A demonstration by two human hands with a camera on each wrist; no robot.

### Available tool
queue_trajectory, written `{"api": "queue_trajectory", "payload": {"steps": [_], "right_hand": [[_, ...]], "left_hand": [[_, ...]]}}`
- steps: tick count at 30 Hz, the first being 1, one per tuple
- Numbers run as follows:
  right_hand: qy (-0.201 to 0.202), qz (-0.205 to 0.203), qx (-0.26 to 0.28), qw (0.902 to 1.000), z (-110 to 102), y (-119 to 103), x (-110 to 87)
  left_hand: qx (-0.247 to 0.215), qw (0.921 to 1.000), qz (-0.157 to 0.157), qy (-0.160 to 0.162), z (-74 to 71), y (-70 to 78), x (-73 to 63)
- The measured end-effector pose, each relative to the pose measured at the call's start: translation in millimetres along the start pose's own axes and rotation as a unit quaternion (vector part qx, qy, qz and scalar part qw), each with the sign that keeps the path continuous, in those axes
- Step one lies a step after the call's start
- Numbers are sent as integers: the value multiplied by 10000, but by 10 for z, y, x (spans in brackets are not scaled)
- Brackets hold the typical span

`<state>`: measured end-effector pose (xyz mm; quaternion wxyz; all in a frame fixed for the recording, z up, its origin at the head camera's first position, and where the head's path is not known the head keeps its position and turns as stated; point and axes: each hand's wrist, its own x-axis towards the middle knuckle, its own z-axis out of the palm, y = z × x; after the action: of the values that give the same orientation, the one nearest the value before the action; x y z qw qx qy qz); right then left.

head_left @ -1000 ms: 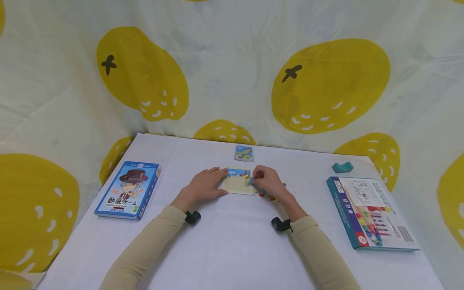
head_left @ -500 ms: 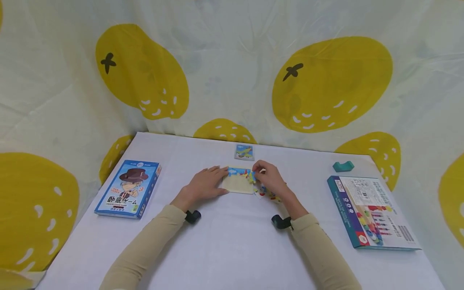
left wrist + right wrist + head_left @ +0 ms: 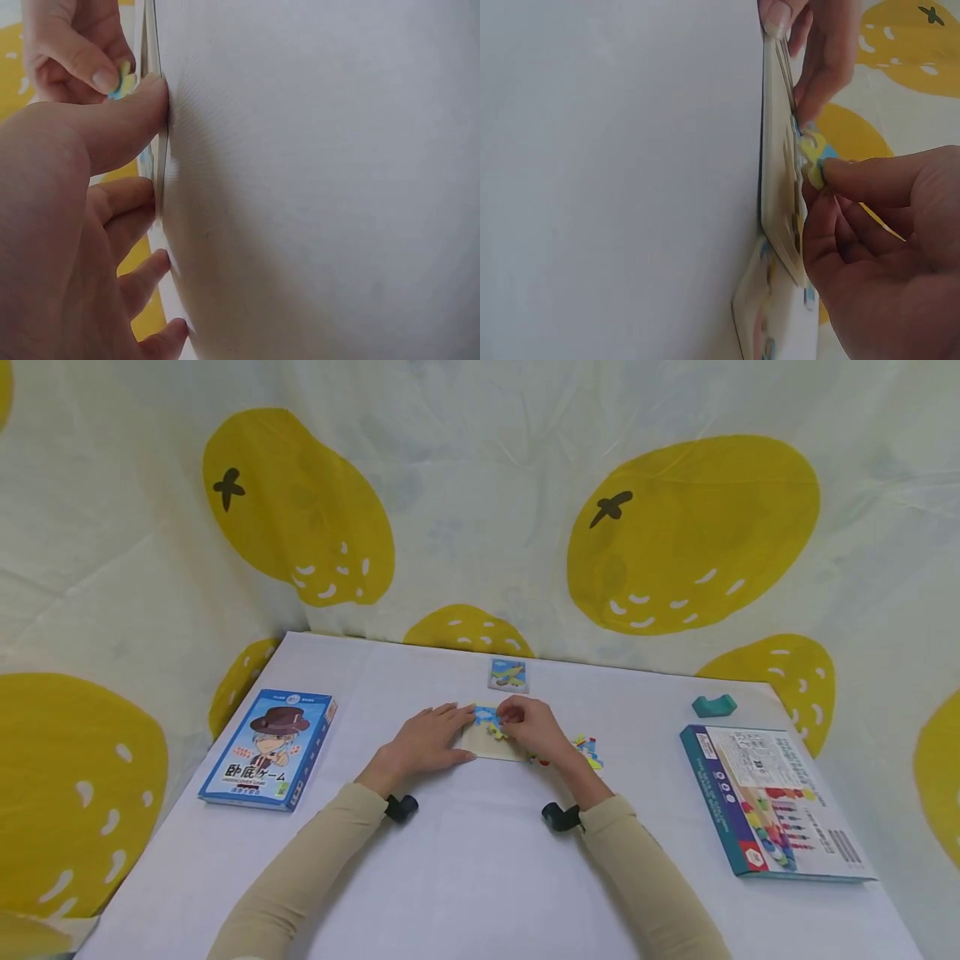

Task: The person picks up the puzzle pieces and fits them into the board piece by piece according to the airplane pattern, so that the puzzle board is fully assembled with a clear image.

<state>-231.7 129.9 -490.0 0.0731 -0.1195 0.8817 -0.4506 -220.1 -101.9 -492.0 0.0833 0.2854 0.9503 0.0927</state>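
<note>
A small puzzle board (image 3: 483,746) lies flat on the white table, with blue picture pieces along its far edge. My left hand (image 3: 426,740) rests at the board's left side, fingers spread and touching its edge. Above the board, my right hand (image 3: 536,729) pinches a yellow and blue jigsaw piece (image 3: 815,159) between thumb and fingers. In the head view this piece (image 3: 496,732) shows just left of the fingertips. Several loose jigsaw pieces (image 3: 588,750) lie to the right of the board, partly hidden by the right hand.
A small picture card (image 3: 508,675) lies beyond the board. To the left is a blue game box (image 3: 268,750). At the right lie a larger white and teal box (image 3: 776,802) and a teal curved block (image 3: 714,706). A fruit-patterned curtain (image 3: 480,510) hangs behind the table.
My right hand has moved left over the board, carrying the jigsaw piece toward the blue pieces. More of the loose pieces show at the right. The left hand stays at the board's edge.
</note>
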Motion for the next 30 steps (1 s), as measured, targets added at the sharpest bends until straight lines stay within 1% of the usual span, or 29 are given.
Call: {"api": "queue_trajectory", "payload": {"steps": [6, 11, 14, 17, 21, 24, 27, 30], "right_hand": [[188, -5, -100, 9998, 129, -53, 24], [356, -131, -255, 9990, 200, -110, 62], [330, -133, -403, 9986, 219, -137, 93], [255, -113, -623, 9977, 227, -156, 131], [141, -203, -1048, 9942, 227, -168, 198], [124, -219, -1245, 9919, 223, -171, 236], [147, -207, -1315, 9910, 215, -159, 247], [254, -213, -1344, 9904, 213, -139, 228]], "left_hand": [[-3, 10000, 10, 25, 21, -10, 8], [6, 10000, -16, 26, 26, -18, 17], [26, 10000, -32, 37, 28, -14, 17], [-14, 10000, 23, 85, 27, -6, 16], [-13, 10000, 46, 86, 14, -1, 15], [0, 9999, 51, 98, 7, 3, 11], [-28, 9998, 115, 143, 4, 3, 4], [-16, 9998, 175, 137, 2, -2, -6]]}}
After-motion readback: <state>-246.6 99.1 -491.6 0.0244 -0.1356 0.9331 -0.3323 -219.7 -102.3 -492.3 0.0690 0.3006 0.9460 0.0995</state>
